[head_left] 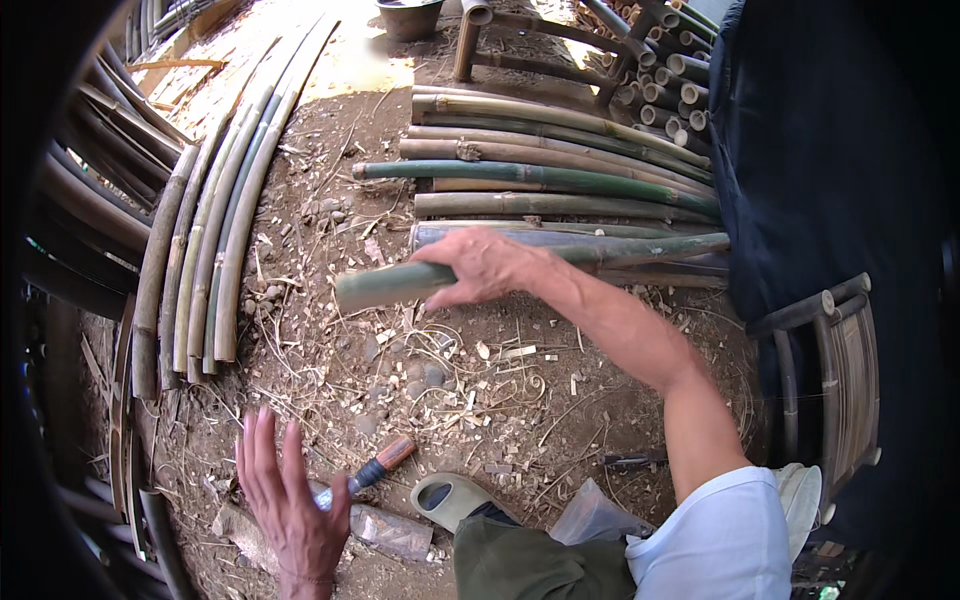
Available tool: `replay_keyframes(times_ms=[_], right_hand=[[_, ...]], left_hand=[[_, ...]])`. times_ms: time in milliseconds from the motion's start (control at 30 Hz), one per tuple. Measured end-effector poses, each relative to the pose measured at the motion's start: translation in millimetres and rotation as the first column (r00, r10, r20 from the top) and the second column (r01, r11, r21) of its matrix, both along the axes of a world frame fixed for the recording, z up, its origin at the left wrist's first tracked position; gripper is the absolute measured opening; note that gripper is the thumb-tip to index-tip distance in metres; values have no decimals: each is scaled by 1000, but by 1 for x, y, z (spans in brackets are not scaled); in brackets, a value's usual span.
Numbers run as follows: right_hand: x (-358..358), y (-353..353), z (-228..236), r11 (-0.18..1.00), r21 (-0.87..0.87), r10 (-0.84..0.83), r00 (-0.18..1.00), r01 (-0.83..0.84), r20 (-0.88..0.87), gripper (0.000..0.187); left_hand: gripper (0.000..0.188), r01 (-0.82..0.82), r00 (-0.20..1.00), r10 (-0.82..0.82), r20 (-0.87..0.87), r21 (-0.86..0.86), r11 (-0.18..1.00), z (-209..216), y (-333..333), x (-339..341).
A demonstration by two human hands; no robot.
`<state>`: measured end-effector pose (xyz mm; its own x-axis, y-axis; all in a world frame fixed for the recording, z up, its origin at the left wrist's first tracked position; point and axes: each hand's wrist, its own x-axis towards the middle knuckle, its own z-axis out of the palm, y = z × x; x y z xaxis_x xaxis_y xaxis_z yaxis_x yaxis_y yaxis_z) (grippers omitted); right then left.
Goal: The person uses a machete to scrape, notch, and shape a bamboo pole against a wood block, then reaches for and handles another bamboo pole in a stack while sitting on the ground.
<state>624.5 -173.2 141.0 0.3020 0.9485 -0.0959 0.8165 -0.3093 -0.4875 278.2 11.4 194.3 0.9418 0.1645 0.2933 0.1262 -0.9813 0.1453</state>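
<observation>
My right hand (480,265) is wrapped over a thick green bamboo pole (385,286), near the pole's left end. The pole slants across the front of a row of bamboo poles (560,207), and its left end sticks out past them. My left hand (295,505) is at the lower left, fingers stretched and spread, holding nothing. Just beside its thumb is a hand tool with a wooden handle (397,454) and a dark collar. The tool's metal part is partly hidden behind my left hand. A short pale block (392,532) lies below the tool.
More long bamboo poles (228,270) lie side by side on the left. Wood shavings and stones cover the dirt ground (480,400). A stack of cut bamboo (690,95) and a dark bucket (410,18) stand at the back. Dark cloth (820,180) hangs at right, above a bamboo frame (850,370).
</observation>
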Motion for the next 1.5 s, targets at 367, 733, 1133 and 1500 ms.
replay_keyframes(times_ms=[367, 733, 1133, 1500], right_hand=[[-119, -78, 110, 927, 373, -114, 929, -27, 351, 103], [-93, -319, 11, 685, 250, -698, 519, 684, 493, 106], [-206, -92, -6, 837, 504, -64, 877, -212, 475, 27], [-408, 99, 69, 695, 412, 611, 786, -590, 94, 44]], left_hand=[[13, 252, 943, -179, -281, 252, 934, 53, -37, 103], [62, -237, 546, 445, -710, 378, 895, 160, 177, -74], [75, -674, 553, 627, -549, 148, 724, 206, 234, -425], [70, -516, 715, 509, -480, 130, 846, 82, -47, -242]])
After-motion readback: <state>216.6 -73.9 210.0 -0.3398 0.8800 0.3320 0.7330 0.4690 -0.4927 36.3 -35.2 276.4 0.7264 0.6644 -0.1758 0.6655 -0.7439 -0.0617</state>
